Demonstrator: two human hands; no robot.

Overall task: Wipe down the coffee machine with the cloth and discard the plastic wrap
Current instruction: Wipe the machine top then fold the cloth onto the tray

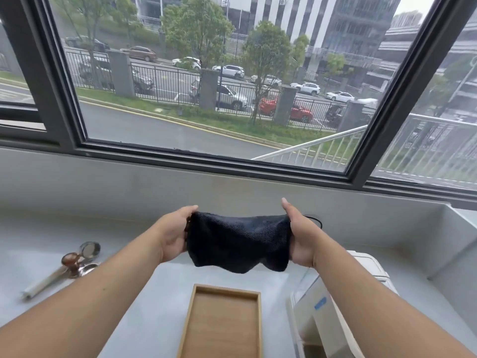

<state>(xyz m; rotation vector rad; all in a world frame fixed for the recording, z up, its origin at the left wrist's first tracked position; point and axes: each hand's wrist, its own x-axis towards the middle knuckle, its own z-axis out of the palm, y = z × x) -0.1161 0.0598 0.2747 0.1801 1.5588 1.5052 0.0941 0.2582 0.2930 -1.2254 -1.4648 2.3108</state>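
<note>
A dark navy cloth (pixel 238 241) is stretched between both hands above the grey counter. My left hand (pixel 173 233) grips its left edge and my right hand (pixel 300 235) grips its right edge. The cloth hangs slack in the middle, clear of the counter. A white coffee machine (pixel 327 313) stands at the lower right, partly hidden under my right forearm, with a clear film and a blue label on its front face. It is below and to the right of the cloth.
A shallow wooden tray (pixel 192 313) lies on the grey counter (pixel 144 301) just below the cloth. A portafilter and a brown-knobbed tamper (pixel 72 262) lie at the left. A black cord (pixel 316 220) shows behind my right hand. A large window runs along the back.
</note>
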